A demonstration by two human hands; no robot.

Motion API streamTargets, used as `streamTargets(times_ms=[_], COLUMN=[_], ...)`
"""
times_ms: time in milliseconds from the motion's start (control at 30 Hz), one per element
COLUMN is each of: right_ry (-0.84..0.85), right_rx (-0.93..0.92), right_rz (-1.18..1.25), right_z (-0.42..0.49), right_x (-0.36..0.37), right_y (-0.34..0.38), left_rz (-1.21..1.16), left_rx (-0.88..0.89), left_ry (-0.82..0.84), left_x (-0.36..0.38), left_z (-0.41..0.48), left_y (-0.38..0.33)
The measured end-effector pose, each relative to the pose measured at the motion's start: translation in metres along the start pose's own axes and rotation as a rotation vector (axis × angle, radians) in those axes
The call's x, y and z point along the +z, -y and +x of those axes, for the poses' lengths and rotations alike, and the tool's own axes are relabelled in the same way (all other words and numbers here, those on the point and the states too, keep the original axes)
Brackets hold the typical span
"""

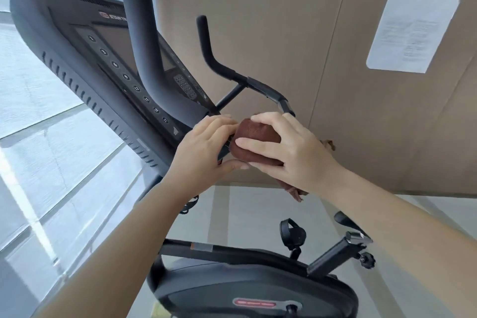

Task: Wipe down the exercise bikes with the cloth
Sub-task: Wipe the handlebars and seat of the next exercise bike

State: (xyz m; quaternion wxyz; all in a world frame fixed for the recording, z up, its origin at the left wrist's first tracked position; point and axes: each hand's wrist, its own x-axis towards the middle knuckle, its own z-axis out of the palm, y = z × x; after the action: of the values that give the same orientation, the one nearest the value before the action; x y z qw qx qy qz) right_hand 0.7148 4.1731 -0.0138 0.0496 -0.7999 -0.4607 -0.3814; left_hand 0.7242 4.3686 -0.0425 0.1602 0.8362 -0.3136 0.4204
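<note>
Cardboard sheeting (296,33), with one white paper label (413,29) stuck to it, fills the background behind a single black exercise bike (232,284). Its console (85,59) tilts beside two upright handlebar horns (140,33). One brown cloth (255,146) sits bunched at the handlebar base below the console's lower edge. The right hand (289,150) curls over the cloth, gripping it; the left hand (204,146) pinches its near end.

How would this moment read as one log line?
step: wiping handlebar | right hand: holds brown cloth | left hand: at cloth edge | console: untouched
</note>
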Motion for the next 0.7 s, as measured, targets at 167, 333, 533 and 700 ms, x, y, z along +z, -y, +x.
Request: streamTargets(times_ms=[167, 333, 533, 700], right_ry=[0.052, 0.039, -0.003, -0.057], right_rx=[-0.025, -0.022, 0.003, 0.043], right_rz=[-0.066, 0.008, 0.252, 0.436], right_z=[-0.017, -0.033, -0.046, -0.063], right_x=[-0.002, -0.003, -0.003, 0.002], right_y=[-0.009, -0.021, -0.043, -0.061], left_rz=[0.025, 0.027, 0.011, 0.092], left_rx=[0.023, -0.011, -0.123, -0.216], left_ry=[0.047, 0.020, -0.049, -0.101], left_x=[-0.001, 0.002, 0.004, 0.014], left_z=[-0.001, 0.000, 0.006, 0.009], left_y=[0.003, -0.003, -0.018, -0.028])
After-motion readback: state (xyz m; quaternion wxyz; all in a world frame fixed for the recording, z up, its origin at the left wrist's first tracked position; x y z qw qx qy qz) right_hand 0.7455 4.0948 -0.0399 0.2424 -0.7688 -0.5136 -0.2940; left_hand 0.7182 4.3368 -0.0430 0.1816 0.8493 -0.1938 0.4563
